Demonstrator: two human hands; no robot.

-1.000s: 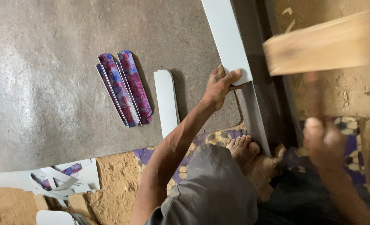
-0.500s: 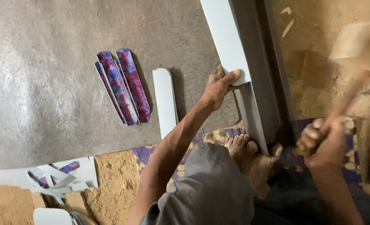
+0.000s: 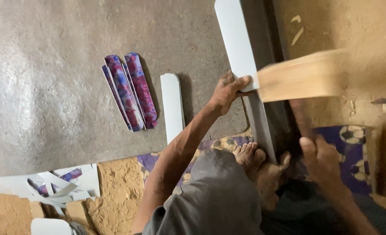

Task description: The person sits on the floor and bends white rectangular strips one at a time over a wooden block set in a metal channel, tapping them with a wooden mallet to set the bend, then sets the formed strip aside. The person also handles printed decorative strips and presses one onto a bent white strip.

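My left hand (image 3: 227, 92) presses down on a long white strip (image 3: 235, 39) that lies along a dark metal bar (image 3: 267, 126). My right hand (image 3: 321, 162) grips the handle of a wooden mallet (image 3: 304, 76), whose blurred block head is down at the strip, just right of my left fingers. My bare foot (image 3: 256, 162) rests against the near end of the bar.
A short white strip (image 3: 172, 106) with a rounded end lies left of my arm. Three purple-and-red patterned strips (image 3: 130, 89) lie further left on the grey board (image 3: 62, 78). White offcuts (image 3: 58, 187) sit on sandy ground at the lower left. A patterned cloth (image 3: 354, 143) is under me.
The mallet head was raised at the right half a second ago and has swung down to the strip beside my left hand. My left hand has stayed in place.
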